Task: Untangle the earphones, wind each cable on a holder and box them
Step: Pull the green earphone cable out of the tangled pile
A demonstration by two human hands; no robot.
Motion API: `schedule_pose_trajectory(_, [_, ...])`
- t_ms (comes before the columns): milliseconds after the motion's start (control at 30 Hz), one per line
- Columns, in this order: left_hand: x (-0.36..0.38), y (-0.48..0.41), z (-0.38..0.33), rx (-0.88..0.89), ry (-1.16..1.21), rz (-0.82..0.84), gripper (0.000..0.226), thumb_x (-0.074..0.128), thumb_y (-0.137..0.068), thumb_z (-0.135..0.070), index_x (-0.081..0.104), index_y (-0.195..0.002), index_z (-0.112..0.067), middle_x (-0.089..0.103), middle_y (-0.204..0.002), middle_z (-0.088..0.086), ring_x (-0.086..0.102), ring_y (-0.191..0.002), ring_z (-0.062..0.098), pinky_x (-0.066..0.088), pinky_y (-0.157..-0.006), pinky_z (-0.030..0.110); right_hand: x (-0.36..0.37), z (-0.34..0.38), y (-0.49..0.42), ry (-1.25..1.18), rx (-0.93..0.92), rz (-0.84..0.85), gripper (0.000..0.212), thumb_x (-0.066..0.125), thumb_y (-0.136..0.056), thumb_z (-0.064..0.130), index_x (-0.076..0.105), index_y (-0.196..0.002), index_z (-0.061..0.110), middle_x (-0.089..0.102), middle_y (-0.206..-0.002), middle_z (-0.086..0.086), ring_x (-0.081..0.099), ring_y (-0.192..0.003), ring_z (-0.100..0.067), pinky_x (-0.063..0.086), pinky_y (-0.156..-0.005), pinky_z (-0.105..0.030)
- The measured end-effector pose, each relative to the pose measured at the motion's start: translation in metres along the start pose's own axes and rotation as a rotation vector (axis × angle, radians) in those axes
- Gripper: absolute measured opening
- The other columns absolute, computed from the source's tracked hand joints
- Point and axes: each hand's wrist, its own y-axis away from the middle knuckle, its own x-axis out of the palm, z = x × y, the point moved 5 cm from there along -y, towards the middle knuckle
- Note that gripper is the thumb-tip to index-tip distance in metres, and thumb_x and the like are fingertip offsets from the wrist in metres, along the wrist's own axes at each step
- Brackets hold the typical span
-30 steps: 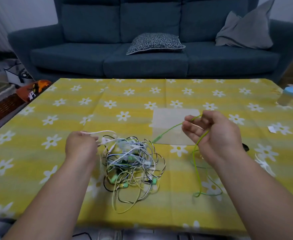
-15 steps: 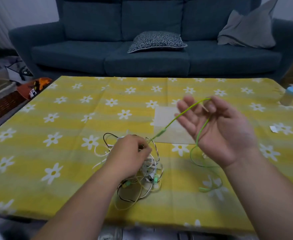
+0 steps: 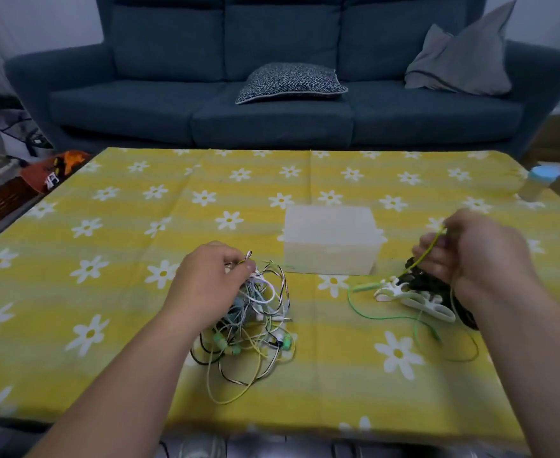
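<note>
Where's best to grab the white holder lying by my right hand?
Probably pinch the white holder at its near looped end, coming from above: it lies flat on the cloth, and a black pile crowds its far side.

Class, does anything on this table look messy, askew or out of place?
The earphones lie in a knotted heap by the left hand; a green cable trails loose from the right hand beside the holders. Nothing looks spilled or broken.
</note>
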Motion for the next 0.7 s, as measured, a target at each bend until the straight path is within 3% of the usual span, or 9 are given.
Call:
schedule_pose_trajectory(100, [0.000, 0.000, -0.003, 0.038, 0.059, -0.008, 0.015, 0.068, -0.089, -0.028, 0.076, -0.080, -0.018, 0.064, -0.086, -0.011, 0.057, -0.080, 0.012, 0.038, -0.066, 0.021, 0.005, -0.009, 0.001, 0.765, -0.119, 0.082, 0.019, 0.056, -0.083, 0.011, 0.060, -0.066, 0.002, 0.067, -0.064, -0.014, 0.060, -0.053, -0.025, 0.041, -0.053, -0.027])
schedule_pose_trajectory(167, [0.001, 0.002, -0.005, 0.052, 0.062, 0.002, 0.017, 0.069, -0.089, -0.028, 0.073, -0.073, -0.024, 0.064, -0.081, -0.012, 0.058, -0.079, 0.010, 0.037, -0.064, 0.015, 0.014, -0.019, 0.005, 1.350, -0.223, 0.139, 0.018, 0.062, -0.076, 0.021, 0.061, -0.063, 0.009, 0.061, -0.064, -0.008, 0.057, -0.058, -0.023, 0.035, -0.051, -0.026])
schedule_pose_trajectory(233, [0.003, 0.003, -0.006, 0.061, 0.062, 0.012, 0.019, 0.069, -0.089, -0.030, 0.072, -0.071, -0.026, 0.066, -0.083, -0.010, 0.059, -0.081, 0.010, 0.038, -0.066, 0.021, 0.025, -0.026, 0.014, 1.551, -0.307, 0.109, 0.013, 0.063, -0.075, 0.025, 0.067, -0.082, 0.015, 0.064, -0.081, -0.003, 0.062, -0.078, -0.027, 0.042, -0.062, -0.028])
schedule_pose_trajectory(300, [0.005, 0.003, -0.008, 0.064, 0.055, 0.019, 0.016, 0.069, -0.089, -0.031, 0.078, -0.079, -0.023, 0.068, -0.089, -0.007, 0.060, -0.087, 0.011, 0.038, -0.071, 0.025, 0.046, -0.030, 0.028, 1.411, -0.446, 0.174, 0.027, 0.062, -0.080, 0.020, 0.068, -0.107, 0.022, 0.067, -0.108, 0.001, 0.063, -0.103, -0.025, 0.049, -0.081, -0.031])
schedule_pose_trajectory(400, [0.008, 0.003, -0.008, 0.061, 0.051, 0.037, 0.015, 0.069, -0.089, -0.031, 0.079, -0.083, -0.023, 0.067, -0.090, -0.009, 0.059, -0.088, 0.010, 0.036, -0.071, 0.025, 0.082, -0.042, 0.055, 0.931, -0.524, 0.510, 0.038, 0.065, -0.085, 0.010, 0.066, -0.121, 0.023, 0.067, -0.119, 0.008, 0.060, -0.113, -0.008, 0.045, -0.103, -0.028])
schedule_pose_trajectory(500, [0.008, 0.004, -0.009, 0.080, 0.079, 0.058, 0.014, 0.069, -0.089, -0.031, 0.077, -0.078, -0.026, 0.065, -0.086, -0.013, 0.059, -0.086, 0.007, 0.036, -0.069, 0.025, 0.102, -0.058, 0.065, 0.828, -0.554, 0.691, 0.045, 0.064, -0.089, 0.008, 0.060, -0.130, 0.024, 0.063, -0.126, 0.013, 0.055, -0.121, -0.002, 0.039, -0.110, -0.026])
schedule_pose_trajectory(700, [0.010, 0.006, -0.011, 0.170, 0.141, 0.151, 0.011, 0.071, -0.088, -0.023, 0.078, -0.079, -0.025, 0.066, -0.084, -0.011, 0.061, -0.085, 0.008, 0.045, -0.077, 0.030, 0.120, -0.071, 0.069, 0.784, -0.559, 0.775, 0.046, 0.062, -0.095, 0.018, 0.053, -0.139, 0.026, 0.057, -0.137, 0.012, 0.048, -0.128, 0.000, 0.035, -0.110, -0.022])
